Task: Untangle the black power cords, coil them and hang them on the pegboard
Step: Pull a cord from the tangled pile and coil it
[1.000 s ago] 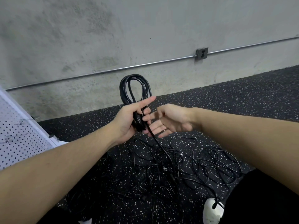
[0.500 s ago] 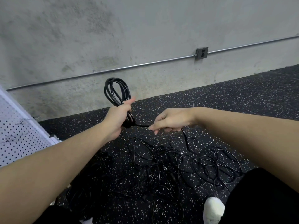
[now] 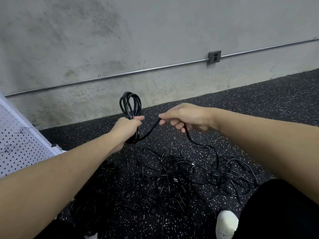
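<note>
Coiling is under way. The left hand (image 3: 126,127) grips the coil (image 3: 129,105) upright; the right hand (image 3: 185,117) pinches its loose cord (image 3: 151,129), trailing to the tangle (image 3: 189,176) on the floor. Next: another loop across, then the pegboard (image 3: 17,144), far left.

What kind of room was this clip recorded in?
Probably a garage, workshop or gym-type utility space: a bare concrete wall with exposed metal conduit feeding a surface-mounted outlet, black speckled rubber flooring, and a white pegboard at the left.
</note>
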